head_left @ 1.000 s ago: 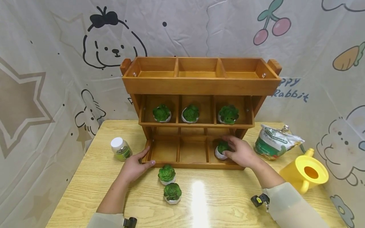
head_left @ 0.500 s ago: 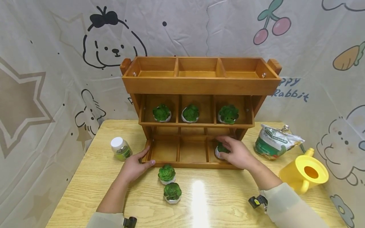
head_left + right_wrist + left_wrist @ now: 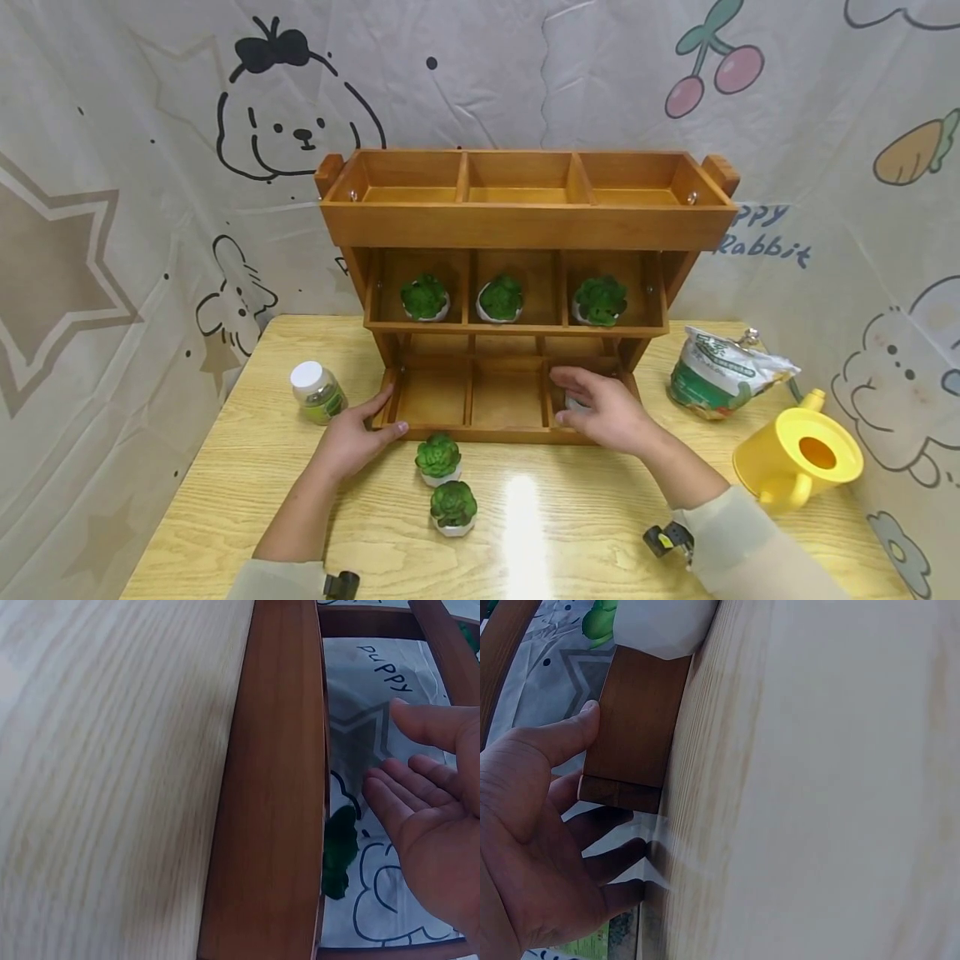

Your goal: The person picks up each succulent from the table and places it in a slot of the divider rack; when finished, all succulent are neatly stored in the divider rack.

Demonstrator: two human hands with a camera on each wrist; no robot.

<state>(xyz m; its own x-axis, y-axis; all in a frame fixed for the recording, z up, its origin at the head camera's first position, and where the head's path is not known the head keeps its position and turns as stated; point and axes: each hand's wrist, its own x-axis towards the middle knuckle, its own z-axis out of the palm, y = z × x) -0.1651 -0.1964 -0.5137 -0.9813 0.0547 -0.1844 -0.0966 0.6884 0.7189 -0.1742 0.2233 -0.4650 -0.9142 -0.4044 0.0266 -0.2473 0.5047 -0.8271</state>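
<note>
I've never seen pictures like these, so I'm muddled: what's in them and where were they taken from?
No robot here, just a person working bare-handed. The wide view looks down from the head; close ones come from each wrist. The left hand touches the corner of the wooden shelf. The right hand, holding nothing, is by a small white pot low inside it. On the table are two little potted plants, a jar, a bag and a yellow watering can.
</note>
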